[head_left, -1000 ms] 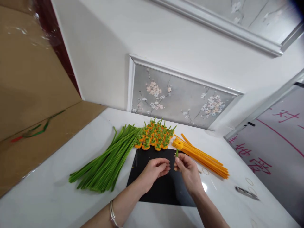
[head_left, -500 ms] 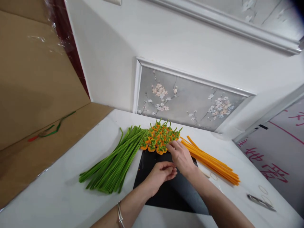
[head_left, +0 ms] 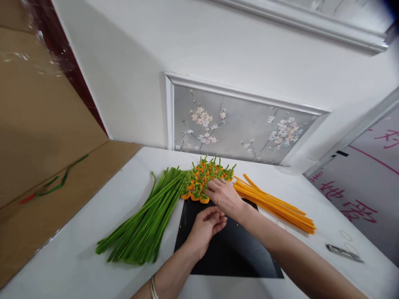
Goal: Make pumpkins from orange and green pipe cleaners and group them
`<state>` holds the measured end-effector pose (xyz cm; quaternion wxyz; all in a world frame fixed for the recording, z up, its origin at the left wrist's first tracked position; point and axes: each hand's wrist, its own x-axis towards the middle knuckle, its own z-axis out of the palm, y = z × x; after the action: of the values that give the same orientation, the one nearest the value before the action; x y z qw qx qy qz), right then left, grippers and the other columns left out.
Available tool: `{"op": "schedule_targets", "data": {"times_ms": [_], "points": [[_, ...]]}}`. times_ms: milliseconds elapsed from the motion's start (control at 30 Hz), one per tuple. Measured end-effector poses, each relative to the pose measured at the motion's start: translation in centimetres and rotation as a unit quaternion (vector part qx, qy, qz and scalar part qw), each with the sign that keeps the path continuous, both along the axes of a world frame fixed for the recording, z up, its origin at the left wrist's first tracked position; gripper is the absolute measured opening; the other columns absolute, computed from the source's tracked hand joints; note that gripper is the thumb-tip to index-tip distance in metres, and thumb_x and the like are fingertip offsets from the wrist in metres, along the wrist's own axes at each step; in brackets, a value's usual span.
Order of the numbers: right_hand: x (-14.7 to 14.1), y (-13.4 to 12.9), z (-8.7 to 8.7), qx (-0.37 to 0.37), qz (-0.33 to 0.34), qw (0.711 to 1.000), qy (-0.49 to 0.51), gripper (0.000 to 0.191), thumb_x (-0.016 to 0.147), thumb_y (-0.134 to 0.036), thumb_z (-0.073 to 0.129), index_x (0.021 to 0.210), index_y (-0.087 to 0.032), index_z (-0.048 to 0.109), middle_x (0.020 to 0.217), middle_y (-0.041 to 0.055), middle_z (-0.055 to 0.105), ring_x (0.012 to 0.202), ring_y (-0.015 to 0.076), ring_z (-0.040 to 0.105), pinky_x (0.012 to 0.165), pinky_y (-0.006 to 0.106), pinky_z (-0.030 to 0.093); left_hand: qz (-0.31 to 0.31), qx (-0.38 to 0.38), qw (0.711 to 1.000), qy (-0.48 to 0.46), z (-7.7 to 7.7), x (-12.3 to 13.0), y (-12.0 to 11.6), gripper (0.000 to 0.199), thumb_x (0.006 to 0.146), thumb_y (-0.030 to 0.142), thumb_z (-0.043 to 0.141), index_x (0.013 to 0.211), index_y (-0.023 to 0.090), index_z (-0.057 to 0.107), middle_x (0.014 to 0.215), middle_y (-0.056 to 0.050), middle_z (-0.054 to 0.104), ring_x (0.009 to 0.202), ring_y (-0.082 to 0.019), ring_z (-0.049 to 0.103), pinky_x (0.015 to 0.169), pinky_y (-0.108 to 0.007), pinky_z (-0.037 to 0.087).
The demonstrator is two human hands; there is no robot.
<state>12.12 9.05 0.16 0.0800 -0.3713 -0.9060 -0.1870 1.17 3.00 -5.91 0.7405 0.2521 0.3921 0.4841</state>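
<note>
A cluster of small orange pipe-cleaner pieces with green tops and stems (head_left: 199, 179) stands at the back of a black mat (head_left: 230, 253). Over its front right edge is my right hand (head_left: 226, 197), fingers bent and closed at one of the front pieces; the fingertips are partly hidden. My left hand (head_left: 204, 228) hovers above the mat just below it, thumb and fingers pinched together. Whatever is in that pinch, if anything, is too small to make out. Left of the cluster lies a fanned bundle of green pipe cleaners (head_left: 146, 224).
A bundle of orange pipe cleaners (head_left: 277, 207) lies on the right of the white table (head_left: 65, 265). Farther right are a metal cutting tool (head_left: 344, 252) and thin rings (head_left: 345, 235). Cardboard (head_left: 50, 166) borders the left side, and a wall with a floral panel (head_left: 237, 120) rises behind.
My right hand has shifted left along the front of the cluster, onto a front piece. My left hand keeps its pinch. The whole view has also shifted slightly.
</note>
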Motion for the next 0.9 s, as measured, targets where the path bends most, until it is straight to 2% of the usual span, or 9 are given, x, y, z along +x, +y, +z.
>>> {"op": "schedule_targets", "data": {"times_ms": [67,133,233,333,367,467,600,767,900], "points": [[0.3,0.0,0.1,-0.012,-0.004,0.999,0.046,0.011,0.089,-0.018,0.058,0.097,-0.02,0.065,0.094,0.0058,0.061,0.087,0.0205,0.054,0.073,0.031,0.043,0.063,-0.004,0.998,0.005,0.1,-0.1,0.3,0.005,0.08,0.007,0.061,0.078,0.012,0.059,0.075,-0.007,0.066,0.071,-0.015,0.067,0.072,-0.03,0.057],[1.0,-0.2,-0.2,-0.034,-0.013,0.987,0.156,0.025,0.09,-0.016,0.056,0.114,-0.023,0.061,0.106,0.0063,0.061,0.094,0.0201,0.055,0.08,0.031,0.045,0.109,0.002,0.994,0.025,0.3,-0.2,0.6,0.009,0.082,0.009,0.058,0.078,0.015,0.053,0.072,-0.002,0.063,0.067,-0.013,0.066,0.07,-0.03,0.057],[2.5,-1.1,-1.6,-0.065,-0.035,0.933,0.352,0.032,0.09,-0.019,0.054,0.122,-0.023,0.057,0.117,0.0082,0.059,0.104,0.0211,0.056,0.088,0.032,0.047,0.181,0.02,0.982,0.059,0.4,-0.5,1.1,0.011,0.083,0.013,0.057,0.083,0.019,0.047,0.069,0.004,0.056,0.06,-0.009,0.061,0.064,-0.027,0.057],[3.5,-2.4,-3.5,-0.102,-0.107,0.863,0.483,0.02,0.092,-0.018,0.047,0.105,-0.019,0.062,0.094,0.0062,0.065,0.084,0.0188,0.062,0.076,0.03,0.051,0.248,0.059,0.961,0.102,0.3,-1.0,1.6,0.013,0.082,0.019,0.058,0.088,0.02,0.046,0.071,0.005,0.052,0.058,-0.008,0.056,0.06,-0.026,0.056],[3.6,-2.9,-4.1,-0.108,-0.114,0.859,0.488,0.02,0.092,-0.017,0.045,0.1,-0.018,0.063,0.087,0.0054,0.065,0.08,0.0188,0.062,0.074,0.031,0.051,0.264,0.075,0.955,0.116,0.2,-1.1,1.8,0.014,0.082,0.022,0.058,0.088,0.021,0.046,0.072,0.005,0.051,0.058,-0.008,0.055,0.06,-0.027,0.056],[3.0,-4.1,-5.3,-0.144,-0.094,0.861,0.478,0.021,0.09,-0.013,0.047,0.094,-0.02,0.066,0.088,0.0039,0.067,0.081,0.0174,0.064,0.075,0.028,0.052,0.291,0.108,0.937,0.159,0.1,-1.7,2.4,0.013,0.082,0.024,0.055,0.09,0.021,0.045,0.074,0.004,0.049,0.063,-0.01,0.053,0.062,-0.027,0.054],[0.9,-4.8,-5.7,-0.19,-0.04,0.892,0.408,0.03,0.09,-0.008,0.046,0.109,-0.023,0.066,0.106,0.0051,0.067,0.098,0.0177,0.061,0.088,0.029,0.05,0.305,0.129,0.92,0.211,-0.1,-2.4,3.1,0.011,0.083,0.024,0.054,0.091,0.021,0.047,0.081,0.002,0.051,0.07,-0.012,0.054,0.066,-0.026,0.049],[-1.1,-4.5,-5.8,-0.156,-0.034,0.944,0.288,0.029,0.09,-0.009,0.051,0.114,-0.02,0.063,0.111,0.0057,0.065,0.1,0.0198,0.058,0.087,0.03,0.048,0.32,0.148,0.901,0.255,-0.5,-3.0,3.6,0.012,0.083,0.023,0.056,0.091,0.022,0.048,0.086,0.001,0.049,0.08,-0.015,0.053,0.074,-0.028,0.044],[-1.3,-3.7,-6.1,-0.145,-0.053,0.956,0.251,0.022,0.089,-0.012,0.054,0.107,-0.019,0.065,0.104,0.005,0.066,0.098,0.0201,0.057,0.084,0.03,0.047,0.305,0.162,0.902,0.259,-0.7,-3.2,3.9,0.016,0.082,0.023,0.058,0.095,0.022,0.049,0.095,0.0,0.052,0.09,-0.016,0.054,0.083,-0.029,0.043]]}}
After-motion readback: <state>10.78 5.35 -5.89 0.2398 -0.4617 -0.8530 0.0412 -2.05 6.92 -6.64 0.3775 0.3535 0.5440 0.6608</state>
